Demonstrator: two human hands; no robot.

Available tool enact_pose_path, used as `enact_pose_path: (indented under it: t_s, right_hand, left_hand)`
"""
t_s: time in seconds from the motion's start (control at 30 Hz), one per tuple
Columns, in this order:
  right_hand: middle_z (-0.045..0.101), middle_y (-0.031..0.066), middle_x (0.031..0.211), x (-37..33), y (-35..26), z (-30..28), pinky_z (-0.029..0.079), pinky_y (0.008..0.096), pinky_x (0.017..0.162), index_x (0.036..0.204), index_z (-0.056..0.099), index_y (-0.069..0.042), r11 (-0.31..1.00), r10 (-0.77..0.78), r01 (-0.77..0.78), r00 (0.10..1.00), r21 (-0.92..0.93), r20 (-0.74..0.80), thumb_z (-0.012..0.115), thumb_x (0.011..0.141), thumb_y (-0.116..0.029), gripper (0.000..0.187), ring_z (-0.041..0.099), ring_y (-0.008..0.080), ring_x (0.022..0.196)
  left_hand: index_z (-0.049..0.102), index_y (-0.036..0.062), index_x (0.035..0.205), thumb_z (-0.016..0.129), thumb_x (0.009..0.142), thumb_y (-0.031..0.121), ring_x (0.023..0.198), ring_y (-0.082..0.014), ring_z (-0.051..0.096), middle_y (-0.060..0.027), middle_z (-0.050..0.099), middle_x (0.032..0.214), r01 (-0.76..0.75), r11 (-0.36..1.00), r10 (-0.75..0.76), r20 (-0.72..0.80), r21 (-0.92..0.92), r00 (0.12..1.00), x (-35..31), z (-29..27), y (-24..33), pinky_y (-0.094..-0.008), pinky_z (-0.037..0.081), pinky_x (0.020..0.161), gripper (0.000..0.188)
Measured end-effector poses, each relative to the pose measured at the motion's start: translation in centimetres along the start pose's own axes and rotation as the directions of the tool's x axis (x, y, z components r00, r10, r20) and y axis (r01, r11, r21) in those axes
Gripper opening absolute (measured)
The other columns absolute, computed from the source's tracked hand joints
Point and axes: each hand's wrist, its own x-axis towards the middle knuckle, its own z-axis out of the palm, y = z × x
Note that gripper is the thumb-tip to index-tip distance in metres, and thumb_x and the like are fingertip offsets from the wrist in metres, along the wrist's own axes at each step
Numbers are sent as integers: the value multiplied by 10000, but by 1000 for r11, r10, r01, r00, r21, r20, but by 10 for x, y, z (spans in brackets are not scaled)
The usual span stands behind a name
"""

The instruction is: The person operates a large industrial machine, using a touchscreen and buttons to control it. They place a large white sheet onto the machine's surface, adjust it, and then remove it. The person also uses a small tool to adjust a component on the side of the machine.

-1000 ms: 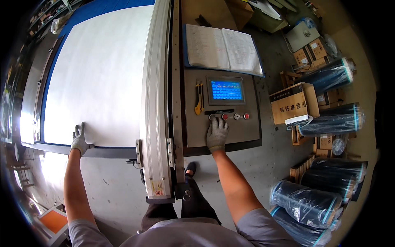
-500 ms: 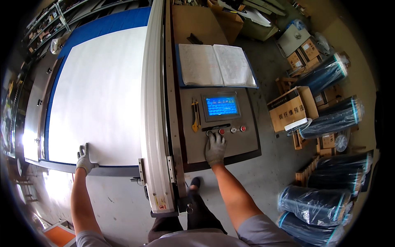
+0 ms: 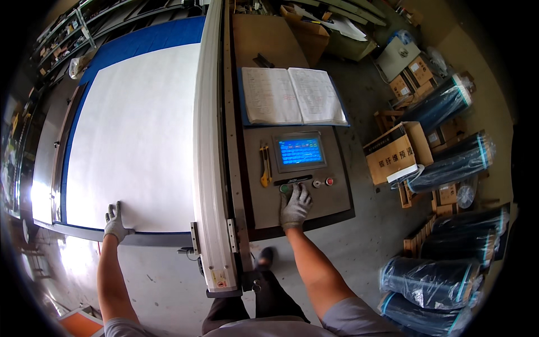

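Observation:
My left hand, in a grey work glove, lies with fingers spread on the near edge of a large white sheet. The sheet rests on a blue-covered machine bed. At the control panel, my gloved right hand reaches out with fingers extended and holds nothing. Its fingertips cover the second button in the row, though contact cannot be made out. A green button shows just left of them; a key switch and a red button sit to the right. Above glows a blue touchscreen.
A long white metal beam stands between bed and panel. Yellow cutters and a black pen-like strip lie on the panel, below an open binder. Plastic-wrapped rolls and a cardboard box are at right.
My right hand has shifted from the leftmost button to the one beside it, uncovering the green button. The left hand stays on the sheet. The view has tilted slightly.

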Motion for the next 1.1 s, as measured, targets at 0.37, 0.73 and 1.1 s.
enact_pose_path:
  t_s: [0.37, 0.73, 1.1]
  right_hand:
    - [489, 135, 1355, 1, 5, 6, 380, 503, 1016, 1300, 516, -73, 1000, -18, 19, 1000, 21, -16, 612, 900, -417, 536, 467, 360, 1219]
    - [436, 116, 1449, 2, 4, 3, 347, 502, 1060, 1288, 528, -63, 999, -21, 20, 1000, 47, 21, 566, 925, -419, 510, 433, 370, 1269]
    - [433, 123, 1460, 4, 1, -5, 344, 514, 1058, 1263, 537, -65, 997, -21, 18, 999, 75, 44, 600, 908, -368, 471, 422, 389, 1285]
  left_hand:
    - [-3, 260, 1567, 941, 558, 233, 1457, -450, 168, -166, 43, 1627, 28, 998, -27, 14, -56, 1000, -9, -10, 9, -451, 345, 1155, 1382]
    - [-30, 246, 1565, 941, 562, 270, 1453, -457, 174, -177, 33, 1625, 25, 1000, -25, 17, -5, 1000, -1, -2, 4, -451, 351, 1150, 1396]
    - [-26, 260, 1565, 946, 541, 255, 1450, -458, 181, -174, 46, 1624, 11, 1000, -11, 8, -28, 1000, -3, -4, 5, -454, 359, 1146, 1411]
